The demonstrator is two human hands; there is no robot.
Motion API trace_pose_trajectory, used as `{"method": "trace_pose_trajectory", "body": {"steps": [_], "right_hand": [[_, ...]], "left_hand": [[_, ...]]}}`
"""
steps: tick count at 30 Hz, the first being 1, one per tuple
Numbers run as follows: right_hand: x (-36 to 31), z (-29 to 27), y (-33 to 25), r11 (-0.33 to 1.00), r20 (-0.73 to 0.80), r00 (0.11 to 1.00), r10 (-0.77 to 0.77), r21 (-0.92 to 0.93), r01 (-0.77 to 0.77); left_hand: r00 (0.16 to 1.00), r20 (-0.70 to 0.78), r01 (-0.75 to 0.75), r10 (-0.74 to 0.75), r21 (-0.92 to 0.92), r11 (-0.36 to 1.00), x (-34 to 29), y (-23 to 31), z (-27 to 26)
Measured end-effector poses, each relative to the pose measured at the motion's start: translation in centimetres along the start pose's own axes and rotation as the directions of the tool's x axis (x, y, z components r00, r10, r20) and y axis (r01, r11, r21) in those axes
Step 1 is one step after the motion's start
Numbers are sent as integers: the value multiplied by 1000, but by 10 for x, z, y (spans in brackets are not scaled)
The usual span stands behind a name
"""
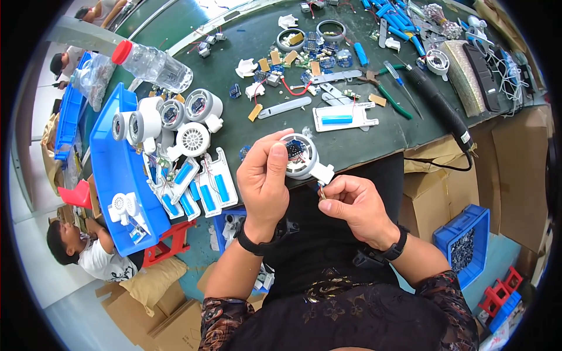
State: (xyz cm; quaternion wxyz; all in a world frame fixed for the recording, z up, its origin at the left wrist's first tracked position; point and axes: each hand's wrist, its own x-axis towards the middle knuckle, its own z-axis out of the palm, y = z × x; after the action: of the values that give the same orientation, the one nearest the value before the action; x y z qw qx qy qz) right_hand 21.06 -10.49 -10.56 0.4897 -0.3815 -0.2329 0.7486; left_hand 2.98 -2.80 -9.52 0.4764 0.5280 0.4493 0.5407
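Observation:
A round white fan housing (311, 157) with a grey ring and a blue circuit board inside is held over the table's front edge. My left hand (265, 175) grips its rim between thumb and fingers. My right hand (358, 206) is closed in a pinch just below the housing's white neck (321, 172). Something thin, perhaps wires, shows at its fingertips; I cannot make it out clearly. Beyond my hands lies a white handle shell (346, 127) with a blue battery (337, 119) in it. Left of my left hand are several handle shells with batteries (221, 188).
Several white fan heads (203, 105) stand beside a blue bin (108, 169) at left. Loose boards and grey strips (285, 107) cover the middle. Pliers (393, 99), a screwdriver (404, 88) and a black corded electric driver (436, 99) lie at right. A clear bottle (155, 67) stands far left.

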Motion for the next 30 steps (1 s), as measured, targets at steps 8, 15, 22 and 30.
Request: {"method": "trace_pose_trajectory", "body": {"steps": [8, 15, 22, 30], "right_hand": [[1, 0, -1, 1000, 10, 1000, -13, 1, 13], [0, 1, 1, 999, -9, 1000, -26, -22, 26], [-1, 2, -2, 999, -25, 999, 40, -35, -41], [-2, -1, -9, 999, 66, 997, 47, -14, -46]], "left_hand": [[1000, 5, -22, 22, 11, 1000, 1, -2, 0], [997, 24, -77, 76, 66, 995, 0, -4, -3], [999, -4, -54, 54, -10, 998, 0, 1, 1], [1000, -18, 15, -17, -91, 996, 8, 2, -2]]}}
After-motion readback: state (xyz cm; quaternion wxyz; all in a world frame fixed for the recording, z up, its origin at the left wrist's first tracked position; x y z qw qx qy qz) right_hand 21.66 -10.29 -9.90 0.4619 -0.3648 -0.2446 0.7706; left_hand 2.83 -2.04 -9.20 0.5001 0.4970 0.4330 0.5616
